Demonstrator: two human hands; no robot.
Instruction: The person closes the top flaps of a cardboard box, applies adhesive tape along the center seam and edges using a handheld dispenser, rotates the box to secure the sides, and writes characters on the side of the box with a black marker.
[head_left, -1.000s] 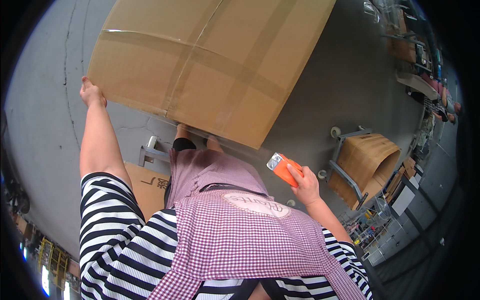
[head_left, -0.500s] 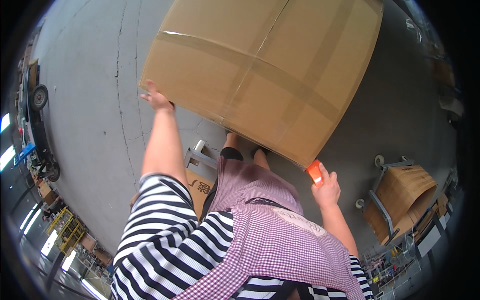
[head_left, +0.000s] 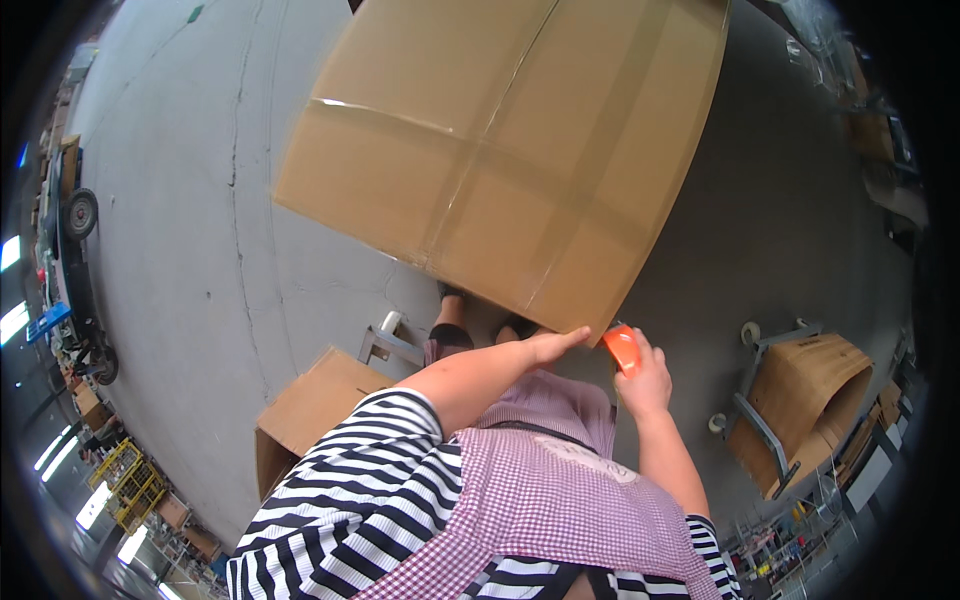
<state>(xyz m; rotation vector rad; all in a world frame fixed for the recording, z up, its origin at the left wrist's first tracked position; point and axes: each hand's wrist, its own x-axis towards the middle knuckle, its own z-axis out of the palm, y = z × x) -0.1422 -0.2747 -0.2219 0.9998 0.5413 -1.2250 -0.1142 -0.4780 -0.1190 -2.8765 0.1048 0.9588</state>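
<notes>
A large brown cardboard box (head_left: 470, 180) fills the upper middle, with bands of clear tape across its top. My left hand (head_left: 560, 345) reaches across in front of me to the box's near right corner. Its fingers are stretched out, close to the edge, and it holds nothing. My right hand (head_left: 646, 383) is wrapped round an orange plastic hand tool (head_left: 622, 348) just right of that same corner. The fingers hide part of the tool, so its exact kind cannot be made out. The two hands are close together but apart.
Left of my legs stands an opened smaller carton (head_left: 325, 405) beside a metal frame (head_left: 385, 345) with a white roller or wheel. To the right is a wheeled cart (head_left: 760, 430) carrying a brown carton (head_left: 805, 400). A vehicle wheel (head_left: 80, 213) and yellow rack (head_left: 130, 485) stand far left.
My left hand has left the box's near left corner and swung right to the near right corner. My right hand, still holding the orange tool, has shifted slightly left. The box appears further left.
</notes>
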